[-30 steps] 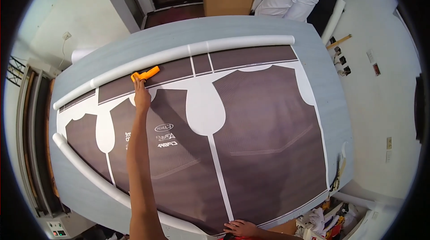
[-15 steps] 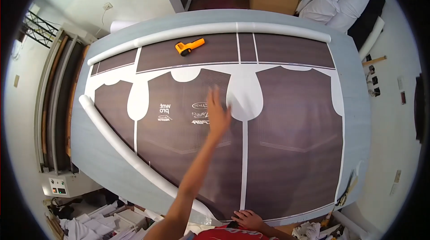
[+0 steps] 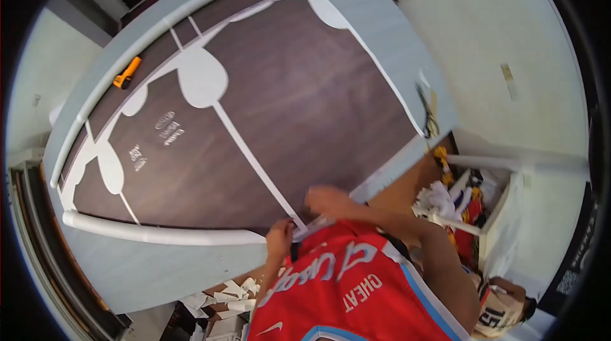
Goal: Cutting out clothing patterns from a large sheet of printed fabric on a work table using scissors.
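A large dark printed sheet (image 3: 305, 86) lies on the pale blue table, with white garment outlines and small white logos on it. At its near edge, by the end of a white gap between two panels, my left hand (image 3: 279, 236) has its fingers closed on the sheet's edge. Just to the right, my right hand (image 3: 327, 201) is over the sheet near that same edge; motion smears its fingers. The near left edge of the sheet runs into a white roll (image 3: 159, 235).
A second white roll (image 3: 127, 42) lies along the far edge. An orange handheld tool (image 3: 127, 74) rests on the sheet. Scissors (image 3: 428, 112) lie at the table's right corner (image 3: 439, 96). Below that corner stands a white bin (image 3: 496, 214) with cloth scraps.
My left hand has come back from the middle of the sheet to its near edge. My right hand has lifted and blurred. The view has turned right and tilted.
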`<state>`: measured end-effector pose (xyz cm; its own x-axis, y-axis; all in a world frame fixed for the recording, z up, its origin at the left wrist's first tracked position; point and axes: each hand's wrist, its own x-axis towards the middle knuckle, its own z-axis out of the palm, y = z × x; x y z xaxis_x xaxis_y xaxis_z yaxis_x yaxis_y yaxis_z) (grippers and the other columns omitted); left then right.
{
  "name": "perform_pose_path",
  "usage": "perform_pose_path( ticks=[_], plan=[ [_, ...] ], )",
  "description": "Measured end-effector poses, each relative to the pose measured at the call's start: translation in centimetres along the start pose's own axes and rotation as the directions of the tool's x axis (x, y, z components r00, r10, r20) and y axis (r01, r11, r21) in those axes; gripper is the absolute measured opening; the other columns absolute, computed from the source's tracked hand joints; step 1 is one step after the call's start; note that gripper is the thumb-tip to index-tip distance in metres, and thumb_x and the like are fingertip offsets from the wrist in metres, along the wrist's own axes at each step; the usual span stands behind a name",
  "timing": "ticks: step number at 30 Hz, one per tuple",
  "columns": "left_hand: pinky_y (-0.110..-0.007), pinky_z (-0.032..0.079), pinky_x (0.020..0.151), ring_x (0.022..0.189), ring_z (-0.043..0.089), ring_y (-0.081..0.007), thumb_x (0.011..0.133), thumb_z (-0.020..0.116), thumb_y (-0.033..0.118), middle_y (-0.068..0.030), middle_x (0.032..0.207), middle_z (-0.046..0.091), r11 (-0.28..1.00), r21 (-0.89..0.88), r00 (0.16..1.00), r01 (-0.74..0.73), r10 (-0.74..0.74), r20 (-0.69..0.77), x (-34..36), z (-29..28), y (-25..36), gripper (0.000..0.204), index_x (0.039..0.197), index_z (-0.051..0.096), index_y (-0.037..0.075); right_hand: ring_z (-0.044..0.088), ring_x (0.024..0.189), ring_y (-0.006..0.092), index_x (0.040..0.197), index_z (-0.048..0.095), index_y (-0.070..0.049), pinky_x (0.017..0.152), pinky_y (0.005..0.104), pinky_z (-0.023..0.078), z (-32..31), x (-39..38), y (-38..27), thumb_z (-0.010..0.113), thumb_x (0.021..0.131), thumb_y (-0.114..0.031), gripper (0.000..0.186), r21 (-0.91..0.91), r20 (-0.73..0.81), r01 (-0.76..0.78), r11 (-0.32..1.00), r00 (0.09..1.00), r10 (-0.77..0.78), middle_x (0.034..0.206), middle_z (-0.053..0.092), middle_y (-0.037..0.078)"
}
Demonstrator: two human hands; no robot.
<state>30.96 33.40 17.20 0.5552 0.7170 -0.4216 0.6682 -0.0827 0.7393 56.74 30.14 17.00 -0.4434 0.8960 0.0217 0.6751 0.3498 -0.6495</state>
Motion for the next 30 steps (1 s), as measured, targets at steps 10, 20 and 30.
perform_pose_path(
  ticks=[10,20,30],
  plan=[
    [-0.044,0.050,0.076,0.089,0.063,-0.0341,0.087,0.059,0.021,-0.0153,0.096,0.065,0.978,0.204,0.998,-0.052,0.042,0.053,1.0,5.1,3.9,0.025,0.109,0.065,0.010,0.042,0.124,0.0397,0.128,0.049,0.000,0.104,0.0445,0.035,-10.3,-24.1,14.5,0.056,0.089,-0.012,0.041,0.166,-0.798,-0.955,0.246,0.017,0.603,0.131,0.049,0.023],
    [-0.044,0.051,0.081,0.093,0.065,-0.0360,0.086,0.060,0.040,-0.0162,0.096,0.070,0.970,0.190,0.981,0.155,-0.174,0.090,5.9,13.0,9.5,0.038,0.112,0.067,0.013,0.048,0.118,0.0387,0.129,0.050,-0.001,0.100,0.0448,0.041,-13.9,-31.6,18.5,0.060,0.085,-0.011,0.047,0.186,-0.652,-0.961,0.207,0.037,0.757,0.128,0.052,0.024],
    [-0.031,0.056,0.054,0.071,0.070,-0.0249,0.088,0.065,0.023,-0.0153,0.084,0.068,0.580,-0.589,0.821,0.562,-0.304,0.483,11.7,27.6,23.3,0.025,0.091,0.065,-0.001,0.053,0.102,0.0406,0.106,0.056,0.002,0.086,0.0479,0.046,-17.2,-34.9,25.0,0.074,0.072,-0.027,0.048,0.043,-0.615,-0.902,0.429,0.314,0.723,0.106,0.056,0.023]
  ],
)
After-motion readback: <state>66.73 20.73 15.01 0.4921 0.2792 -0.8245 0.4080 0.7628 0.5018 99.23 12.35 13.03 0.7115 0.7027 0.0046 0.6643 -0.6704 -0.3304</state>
